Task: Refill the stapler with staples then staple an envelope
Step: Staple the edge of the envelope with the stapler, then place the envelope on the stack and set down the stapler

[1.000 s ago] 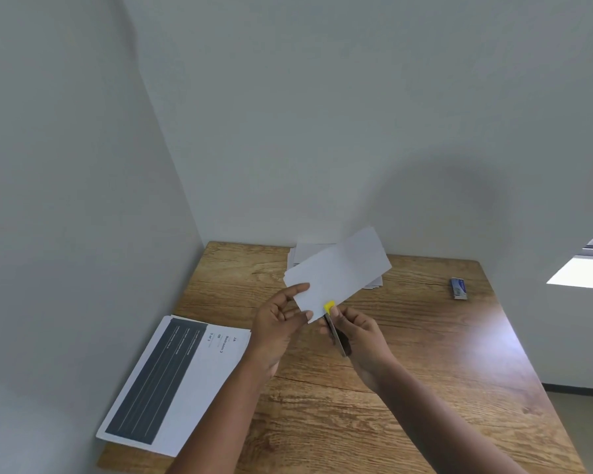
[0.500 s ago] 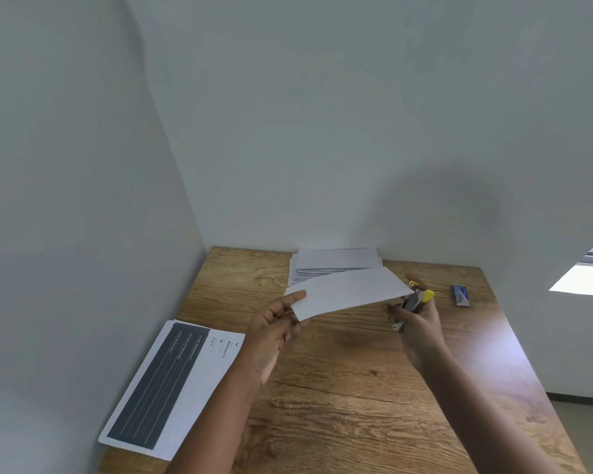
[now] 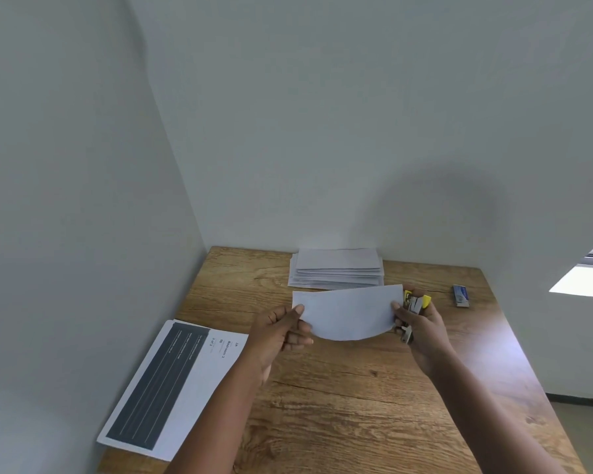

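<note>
A white envelope (image 3: pixel 348 311) is held up above the wooden table (image 3: pixel 356 405), bowed downward in the middle. My left hand (image 3: pixel 281 333) pinches its left end. My right hand (image 3: pixel 421 328) grips a small yellow and metal stapler (image 3: pixel 415 304) and its thumb also presses the envelope's right end. The stapler sits right at the envelope's right edge; I cannot tell whether its jaws are on the paper.
A stack of white envelopes (image 3: pixel 336 268) lies at the back of the table against the wall. A small blue staple box (image 3: pixel 461 295) lies at the back right. A printed sheet (image 3: pixel 172 388) with a dark panel overhangs the table's left front. Walls close the left and back.
The envelope has turned from tilted to level. My right hand has carried the stapler from the envelope's lower edge out to its right end and now touches that end.
</note>
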